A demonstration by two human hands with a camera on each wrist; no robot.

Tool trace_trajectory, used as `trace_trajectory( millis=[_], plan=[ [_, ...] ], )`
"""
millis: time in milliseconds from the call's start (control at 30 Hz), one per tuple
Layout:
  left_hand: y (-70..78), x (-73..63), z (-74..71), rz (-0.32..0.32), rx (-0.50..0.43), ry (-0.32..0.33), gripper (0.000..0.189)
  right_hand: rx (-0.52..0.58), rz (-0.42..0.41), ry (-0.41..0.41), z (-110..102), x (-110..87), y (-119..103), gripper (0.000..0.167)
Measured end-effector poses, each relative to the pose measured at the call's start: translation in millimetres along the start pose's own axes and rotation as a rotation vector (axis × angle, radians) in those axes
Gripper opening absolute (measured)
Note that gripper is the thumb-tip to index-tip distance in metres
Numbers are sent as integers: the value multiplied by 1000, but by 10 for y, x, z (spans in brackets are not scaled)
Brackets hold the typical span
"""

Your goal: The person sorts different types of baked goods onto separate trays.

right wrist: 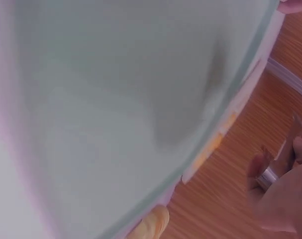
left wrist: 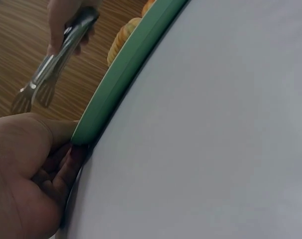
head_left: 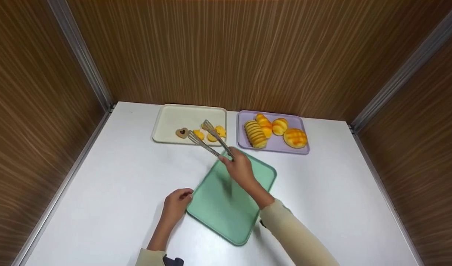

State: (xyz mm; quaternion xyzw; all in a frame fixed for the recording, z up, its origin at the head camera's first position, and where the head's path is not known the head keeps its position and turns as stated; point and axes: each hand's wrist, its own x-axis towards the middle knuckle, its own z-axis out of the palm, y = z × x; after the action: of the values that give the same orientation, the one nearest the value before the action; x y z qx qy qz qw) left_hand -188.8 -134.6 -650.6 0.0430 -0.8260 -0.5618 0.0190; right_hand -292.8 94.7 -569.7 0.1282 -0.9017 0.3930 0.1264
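My right hand (head_left: 241,169) holds a pair of metal tongs (head_left: 218,139) with slotted ends. Their two arms are spread apart and nothing sits between them. In the head view the tips overlap the small yellow pieces (head_left: 198,135) on the cream tray (head_left: 180,115). A green tray (head_left: 220,212) lies at an angle on the white table, below the right hand. At its left corner my left hand (head_left: 176,204) pinches the edge, fingers curled in at the rim. The left wrist view shows this tray's raised side (left wrist: 111,89) against the fingers (left wrist: 68,169).
A heart-shaped cookie (head_left: 182,133) is also on the cream tray. To its right, a purple tray (head_left: 242,119) carries several breads, including a striped loaf (head_left: 255,134) and a round bun (head_left: 295,138). Wood-grain panels (head_left: 226,55) enclose the table (head_left: 119,177) at the back and sides.
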Motion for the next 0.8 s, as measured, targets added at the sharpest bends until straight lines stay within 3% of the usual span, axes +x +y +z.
trace_trajectory(
  millis=[167,367,600,700,800],
  plan=[
    [-8,-7,-30,15,8,-4,20,-50,-40,50,-416,-310,252,36],
    [-11,-9,-51,9,39,15,19,-111,-33,61,-815,-666,572,38],
    [5,-4,-7,1,26,-9,20,-210,-31,179,-1340,-1002,990,39],
    [8,-8,-7,-3,20,-3,19,-250,7,217,-1535,-1105,1186,40],
    [8,-4,-16,3,19,-4,20,-277,92,202,-1688,-1196,1358,41]
  ],
)
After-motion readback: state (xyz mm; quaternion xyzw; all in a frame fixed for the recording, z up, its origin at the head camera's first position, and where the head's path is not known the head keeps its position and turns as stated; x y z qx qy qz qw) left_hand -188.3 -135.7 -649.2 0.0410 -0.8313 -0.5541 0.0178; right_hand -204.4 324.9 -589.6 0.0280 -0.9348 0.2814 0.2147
